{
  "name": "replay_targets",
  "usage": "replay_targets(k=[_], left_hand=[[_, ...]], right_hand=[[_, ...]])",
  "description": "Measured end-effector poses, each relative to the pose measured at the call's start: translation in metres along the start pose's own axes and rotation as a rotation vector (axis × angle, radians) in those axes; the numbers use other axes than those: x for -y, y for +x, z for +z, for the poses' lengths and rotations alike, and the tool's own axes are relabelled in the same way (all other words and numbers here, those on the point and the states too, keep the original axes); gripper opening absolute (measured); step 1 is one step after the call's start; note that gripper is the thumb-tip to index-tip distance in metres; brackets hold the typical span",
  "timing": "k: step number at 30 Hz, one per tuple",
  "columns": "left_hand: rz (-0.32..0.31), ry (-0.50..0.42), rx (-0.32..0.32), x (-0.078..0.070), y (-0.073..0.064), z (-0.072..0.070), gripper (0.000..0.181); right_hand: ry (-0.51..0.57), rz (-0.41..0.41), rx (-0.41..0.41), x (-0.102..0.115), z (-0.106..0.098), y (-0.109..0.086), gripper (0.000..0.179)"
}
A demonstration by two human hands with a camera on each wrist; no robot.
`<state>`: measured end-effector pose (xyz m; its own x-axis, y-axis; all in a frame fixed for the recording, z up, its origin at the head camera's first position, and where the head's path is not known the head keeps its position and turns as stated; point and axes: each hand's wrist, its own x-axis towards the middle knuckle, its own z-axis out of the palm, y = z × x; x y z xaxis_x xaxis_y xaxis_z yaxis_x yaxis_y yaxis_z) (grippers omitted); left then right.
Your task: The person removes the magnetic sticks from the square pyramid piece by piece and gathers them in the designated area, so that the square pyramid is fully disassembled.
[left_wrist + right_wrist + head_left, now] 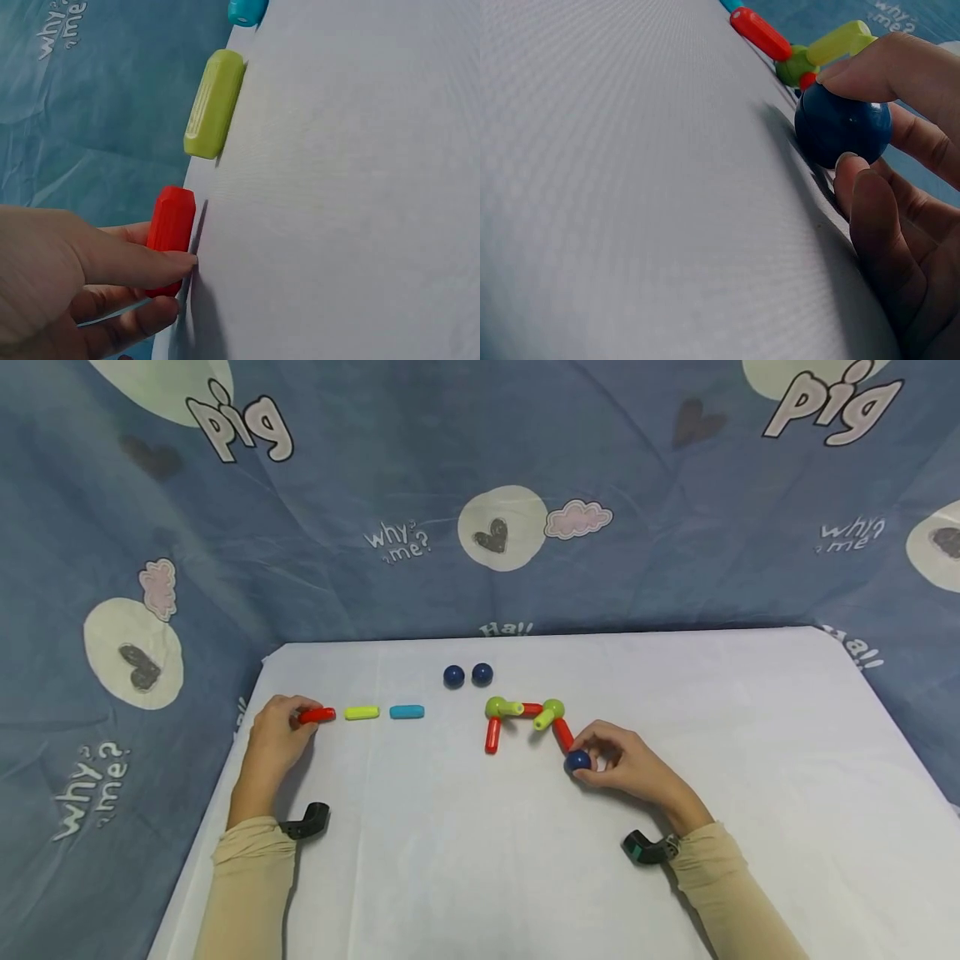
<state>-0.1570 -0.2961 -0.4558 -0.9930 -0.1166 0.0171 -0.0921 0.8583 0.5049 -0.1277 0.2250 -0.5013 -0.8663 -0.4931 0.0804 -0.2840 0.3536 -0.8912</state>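
Note:
My left hand (279, 735) pinches a red rod (171, 225) between thumb and fingers at the left of the white table. In line to its right lie a yellow-green rod (362, 712) and a blue rod (407, 712). My right hand (626, 762) holds a dark blue ball (842, 125) between thumb and fingertips, right at the end of a red rod (562, 735). That rod belongs to a joined piece with two green balls (553, 707), more red rods (492, 736) and two yellow-green rods (543, 719).
Two dark blue balls (453, 677) sit near the table's back edge, behind the joined piece. A blue printed cloth (420, 593) hangs behind and to the left of the white table (465, 860). Each wrist wears a black camera mount (306, 821).

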Motion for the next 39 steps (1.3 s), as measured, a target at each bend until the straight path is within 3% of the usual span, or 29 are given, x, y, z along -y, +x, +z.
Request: replay_targets(k=[13,21,39], left_hand=[[-0.002,-0.026,0.012,0.0017,0.0008,0.0051,0.036],[-0.009,-0.035,0.002,0.0018,0.0002,0.0059,0.029],[-0.030,-0.030,0.017,0.0046,0.0022,0.0082,0.034]], right_hand=[[0.007,0.012,-0.004,0.0004,-0.0005,-0.0001,0.030],[0.009,0.009,-0.002,0.0002,0.0000,-0.0001,0.030],[0.016,0.015,-0.011,0.0035,0.0010,0.0002,0.034]])
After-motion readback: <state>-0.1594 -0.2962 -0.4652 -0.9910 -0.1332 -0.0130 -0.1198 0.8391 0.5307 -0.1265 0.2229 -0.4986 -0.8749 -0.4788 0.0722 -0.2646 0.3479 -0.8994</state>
